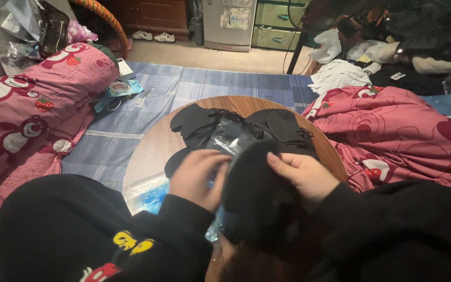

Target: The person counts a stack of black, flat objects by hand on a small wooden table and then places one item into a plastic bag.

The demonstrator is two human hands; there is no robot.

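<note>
Over the worktop's (152,151) near edge, both hands grip a black fabric piece (254,193): left hand (198,177) pinching its side, right hand (304,175) with fingers (280,162) curled on top, steadying it clear of the black pile (236,128).

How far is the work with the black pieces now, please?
Done: I cannot tell; no finished packs are clearly visible. In hand: the left hand and right hand grip a black fabric piece against a clear plastic bag. Left: a pile of black pieces lies loose on the round wooden table.
</note>
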